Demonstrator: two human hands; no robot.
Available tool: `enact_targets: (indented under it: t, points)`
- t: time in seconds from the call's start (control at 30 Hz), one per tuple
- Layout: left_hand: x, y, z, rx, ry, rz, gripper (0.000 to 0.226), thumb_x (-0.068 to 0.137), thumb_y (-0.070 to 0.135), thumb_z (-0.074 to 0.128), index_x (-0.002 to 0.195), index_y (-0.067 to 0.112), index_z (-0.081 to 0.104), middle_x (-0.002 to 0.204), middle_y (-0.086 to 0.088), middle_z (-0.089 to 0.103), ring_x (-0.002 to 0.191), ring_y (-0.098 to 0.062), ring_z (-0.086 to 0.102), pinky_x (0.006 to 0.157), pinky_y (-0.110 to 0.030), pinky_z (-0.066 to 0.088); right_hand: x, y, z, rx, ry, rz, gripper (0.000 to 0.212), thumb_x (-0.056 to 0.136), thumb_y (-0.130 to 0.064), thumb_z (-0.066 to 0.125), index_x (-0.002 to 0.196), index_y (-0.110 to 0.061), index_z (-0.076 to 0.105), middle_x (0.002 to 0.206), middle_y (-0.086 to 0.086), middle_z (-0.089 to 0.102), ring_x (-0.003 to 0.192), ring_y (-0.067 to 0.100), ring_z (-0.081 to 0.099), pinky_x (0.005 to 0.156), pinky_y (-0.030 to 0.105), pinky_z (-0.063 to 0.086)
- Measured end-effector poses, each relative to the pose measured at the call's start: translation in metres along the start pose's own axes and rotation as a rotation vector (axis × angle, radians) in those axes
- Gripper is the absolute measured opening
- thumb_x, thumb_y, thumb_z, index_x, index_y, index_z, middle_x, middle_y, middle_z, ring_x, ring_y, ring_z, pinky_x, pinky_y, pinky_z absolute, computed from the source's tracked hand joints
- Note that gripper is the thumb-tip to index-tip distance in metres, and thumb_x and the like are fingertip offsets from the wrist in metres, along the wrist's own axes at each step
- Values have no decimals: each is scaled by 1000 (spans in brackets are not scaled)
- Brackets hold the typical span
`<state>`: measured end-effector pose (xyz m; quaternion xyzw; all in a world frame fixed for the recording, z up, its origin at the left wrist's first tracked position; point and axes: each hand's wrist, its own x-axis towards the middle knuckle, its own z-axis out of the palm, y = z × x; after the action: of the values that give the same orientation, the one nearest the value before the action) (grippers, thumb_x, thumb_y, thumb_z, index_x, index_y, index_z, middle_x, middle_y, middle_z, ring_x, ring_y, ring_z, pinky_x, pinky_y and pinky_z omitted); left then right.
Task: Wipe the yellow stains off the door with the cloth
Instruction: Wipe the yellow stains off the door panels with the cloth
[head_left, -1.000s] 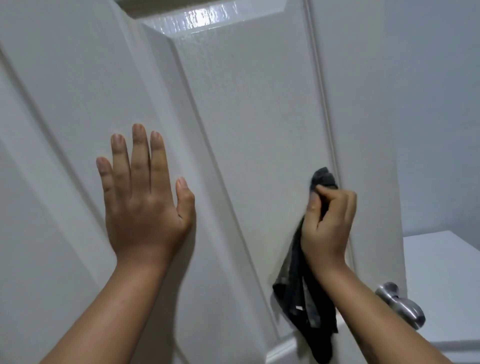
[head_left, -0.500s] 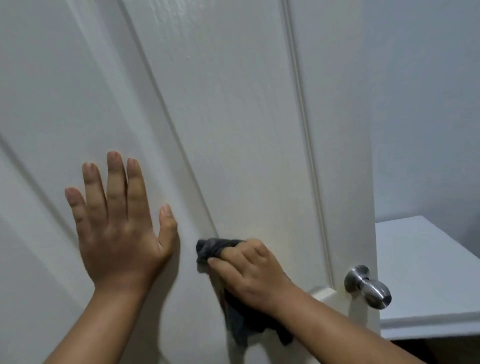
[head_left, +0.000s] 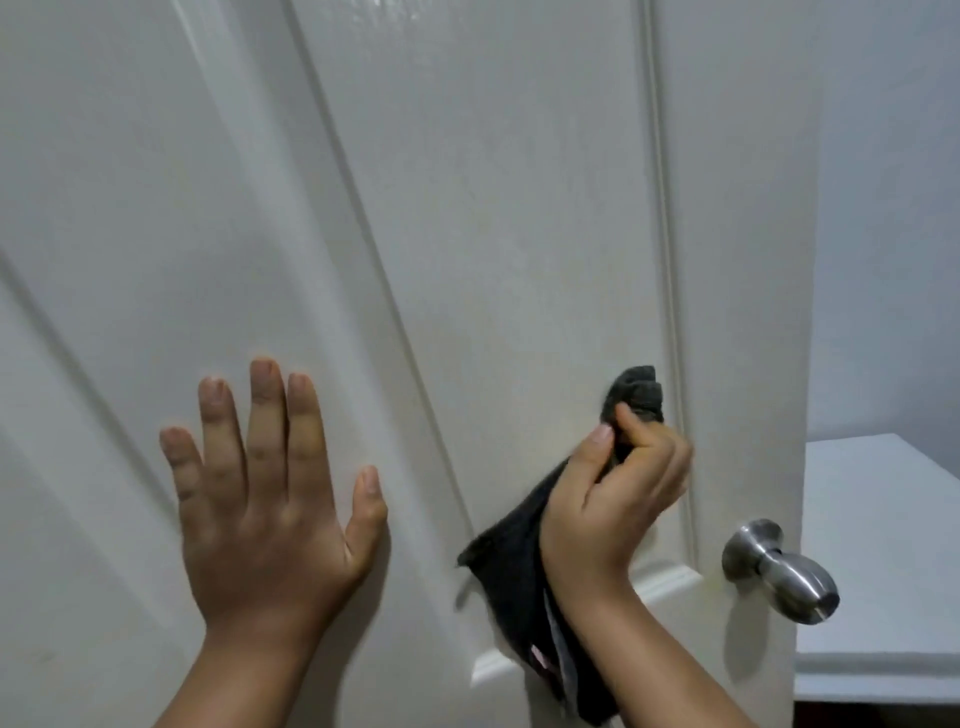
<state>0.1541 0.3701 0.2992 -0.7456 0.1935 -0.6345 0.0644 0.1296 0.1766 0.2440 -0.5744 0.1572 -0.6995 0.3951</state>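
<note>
A white panelled door (head_left: 493, 208) fills most of the view. My left hand (head_left: 270, 509) lies flat against its left panel, fingers spread and holding nothing. My right hand (head_left: 613, 493) grips a dark grey cloth (head_left: 519, 582), whose bunched top (head_left: 636, 395) presses on the right edge of the middle panel while the rest hangs down below my wrist. A faint yellowish tint (head_left: 566, 431) shows on the panel just left of the cloth's top.
A brushed metal door knob (head_left: 779, 571) sticks out at the door's right edge, just right of my right hand. Beyond the door stands a white flat surface (head_left: 883, 545) against a pale blue wall (head_left: 893, 208).
My right hand has swept the cloth from the panel's lower left up and right to its right edge. My left hand stays flat on the door.
</note>
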Motion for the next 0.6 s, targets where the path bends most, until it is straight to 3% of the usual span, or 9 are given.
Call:
enact_targets:
  t: [0.03, 0.13, 0.17, 0.2, 0.3, 0.33, 0.5, 0.53, 0.6]
  points:
    - [-7, 2, 2, 8, -6, 9, 74, 96, 41, 39, 154, 3, 17, 161, -17, 15, 147, -43, 14, 119, -61, 10, -12, -4, 0, -32, -47, -103, 23, 90, -14, 47, 112, -11, 50, 101, 10, 51, 93, 25, 47, 87, 27, 32]
    - [-24, 6, 5, 11, -20, 26, 75, 95, 42, 41, 154, 2, 18, 161, -18, 16, 147, -44, 13, 119, -62, 9, -49, 14, -13, -74, -422, -874, 21, 95, -20, 48, 115, -20, 54, 106, 0, 50, 83, 21, 50, 77, 35, 36]
    - [-28, 7, 6, 5, -16, 31, 76, 95, 43, 41, 154, 2, 18, 160, -18, 16, 147, -44, 14, 119, -61, 8, -43, 26, -18, -77, -440, -946, 20, 97, -22, 47, 116, -21, 54, 108, -2, 50, 84, 20, 51, 78, 35, 35]
    - [-31, 7, 7, 5, -10, 32, 75, 95, 43, 41, 154, 2, 18, 160, -19, 17, 146, -44, 14, 119, -60, 7, -35, 36, -21, -80, -393, -848, 19, 98, -24, 45, 115, -22, 53, 109, -3, 50, 86, 20, 51, 81, 35, 34]
    - [-38, 10, 8, 14, -11, 18, 75, 95, 42, 41, 154, 3, 18, 159, -19, 19, 145, -45, 15, 119, -60, 7, -16, 47, -19, -26, -42, -98, 19, 95, -17, 45, 113, -12, 49, 105, 6, 48, 96, 26, 47, 89, 42, 35]
    - [-40, 11, 8, 15, -15, 16, 75, 95, 42, 41, 154, 2, 18, 159, -19, 19, 144, -45, 15, 118, -60, 7, -24, 45, -18, -35, -4, -44, 19, 94, -15, 45, 113, -9, 49, 104, 10, 48, 96, 28, 46, 89, 44, 36]
    - [-56, 16, 9, 1, -50, 8, 76, 95, 43, 41, 155, 3, 15, 160, -18, 15, 145, -45, 14, 117, -63, 11, -79, 68, -36, -48, -444, -832, 15, 94, -20, 47, 108, -19, 53, 102, -1, 46, 83, 20, 46, 79, 35, 34]
    - [-59, 16, 9, 6, -52, 17, 77, 95, 44, 41, 155, 4, 15, 160, -18, 14, 145, -44, 14, 117, -63, 11, -73, 76, -38, -65, -419, -748, 16, 90, -18, 50, 105, -18, 54, 100, 0, 48, 83, 22, 47, 78, 35, 33]
    - [-66, 17, 11, 13, -56, 21, 77, 95, 45, 42, 155, 4, 15, 160, -18, 14, 145, -44, 13, 117, -62, 10, -65, 78, -37, -55, -212, -269, 17, 87, -13, 47, 101, -9, 55, 94, 12, 53, 85, 30, 49, 80, 38, 34]
